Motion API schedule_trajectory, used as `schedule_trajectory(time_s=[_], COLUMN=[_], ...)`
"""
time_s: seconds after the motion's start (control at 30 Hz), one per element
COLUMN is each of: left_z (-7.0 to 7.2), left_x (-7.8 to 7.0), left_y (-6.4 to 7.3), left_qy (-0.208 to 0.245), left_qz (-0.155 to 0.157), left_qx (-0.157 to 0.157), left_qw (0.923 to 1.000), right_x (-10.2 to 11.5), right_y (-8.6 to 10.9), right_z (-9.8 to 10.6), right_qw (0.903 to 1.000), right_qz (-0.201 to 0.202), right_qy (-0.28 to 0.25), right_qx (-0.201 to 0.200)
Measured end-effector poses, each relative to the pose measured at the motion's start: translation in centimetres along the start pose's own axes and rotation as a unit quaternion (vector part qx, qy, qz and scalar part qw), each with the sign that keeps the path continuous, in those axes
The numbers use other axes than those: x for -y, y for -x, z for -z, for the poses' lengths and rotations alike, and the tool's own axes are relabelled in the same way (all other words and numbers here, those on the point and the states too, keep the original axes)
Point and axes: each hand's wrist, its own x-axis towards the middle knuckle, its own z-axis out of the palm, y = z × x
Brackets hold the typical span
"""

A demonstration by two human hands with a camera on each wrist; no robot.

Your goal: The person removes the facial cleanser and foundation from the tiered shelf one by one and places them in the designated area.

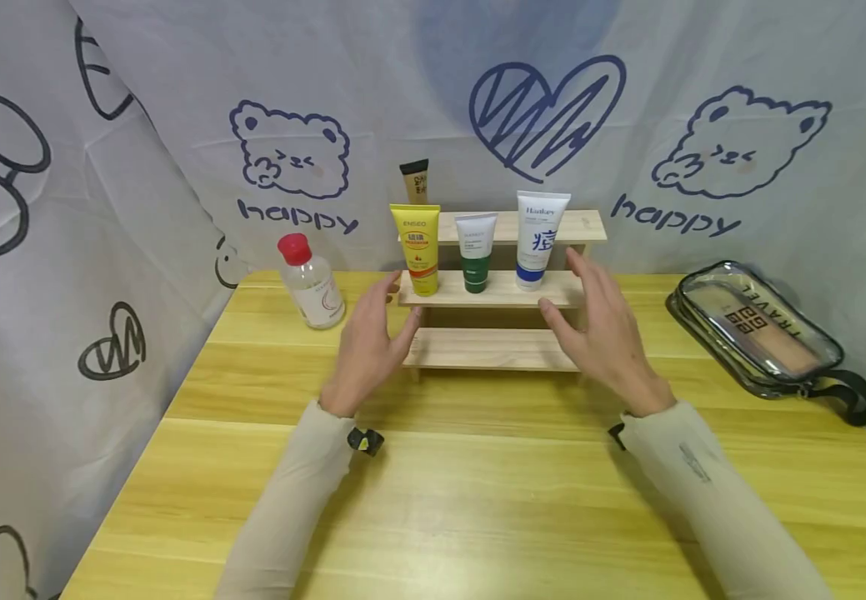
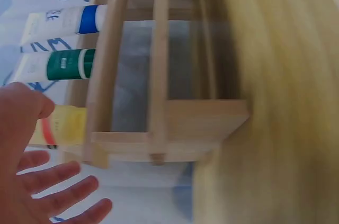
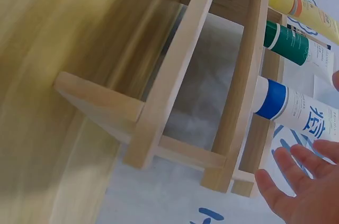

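A small three-tier wooden shelf [image 1: 493,348] stands at the back of the table. On its middle tier are a yellow tube [image 1: 421,250], a small white-and-green tube [image 1: 476,250] and a larger white-and-blue tube [image 1: 539,237], all upright on their caps. Behind the yellow one, a black-and-gold tube [image 1: 417,181] is partly hidden. My left hand [image 1: 372,340] is at the shelf's left end, beside the yellow tube, fingers spread and holding nothing. By the right end my right hand [image 1: 608,333] is spread too, near the white-and-blue tube. Whether either hand touches the shelf is unclear.
Left of the shelf stands a clear bottle [image 1: 312,283] with a red cap. A transparent travel pouch [image 1: 758,325] with a black strap lies at the right. A patterned white curtain [image 1: 417,92] hangs behind the wooden table [image 1: 493,500].
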Motion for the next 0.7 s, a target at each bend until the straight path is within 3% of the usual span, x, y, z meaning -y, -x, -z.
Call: schedule_trajectory(time_s=[0.17,0.37,0.7], left_z=[-1.1,-2.1,-3.3], left_x=[1.0,1.9,2.5], left_y=[0.0,-0.1,-0.6], left_qy=[0.059,0.118,0.199], left_qz=[0.021,0.041,0.058], left_qx=[-0.033,-0.033,-0.037], left_qw=[0.9975,0.9916,0.9775], right_x=[0.3,0.7,1.3], right_y=[-1.0,-2.4,-3.9], right_z=[-0.3,-0.5,-1.5], right_qw=[0.9988,0.9929,0.9798], right_qz=[-0.009,-0.056,-0.093], right_qy=[-0.048,-0.105,-0.175], right_qx=[-0.01,0.001,-0.031])
